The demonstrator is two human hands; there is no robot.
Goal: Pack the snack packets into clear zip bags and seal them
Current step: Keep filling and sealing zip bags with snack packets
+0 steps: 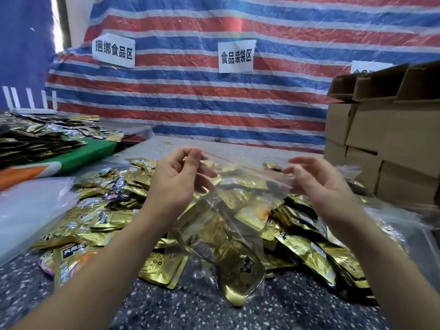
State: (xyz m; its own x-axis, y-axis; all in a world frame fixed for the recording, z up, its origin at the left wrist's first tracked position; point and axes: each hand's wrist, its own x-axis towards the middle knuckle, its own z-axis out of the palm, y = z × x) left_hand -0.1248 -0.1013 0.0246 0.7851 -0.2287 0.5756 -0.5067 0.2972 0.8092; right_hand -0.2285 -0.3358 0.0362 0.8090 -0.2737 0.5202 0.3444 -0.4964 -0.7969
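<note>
A clear zip bag (221, 236) with a red strip along its mouth hangs above the table, holding several gold snack packets. My left hand (177, 177) pinches the bag's top left corner at the red strip. My right hand (316, 179) is at the bag's top right edge with its fingers loosely curved; whether they grip the plastic is not plain. Beneath the bag, a wide heap of loose gold and black snack packets (114, 206) covers the speckled table (190, 310).
A stack of empty clear bags (31, 210) lies at the left. Stacked cardboard boxes (390, 139) stand at the right. A second heap of packets (40, 136) sits on a green cloth at far left. A striped tarp with paper signs hangs behind.
</note>
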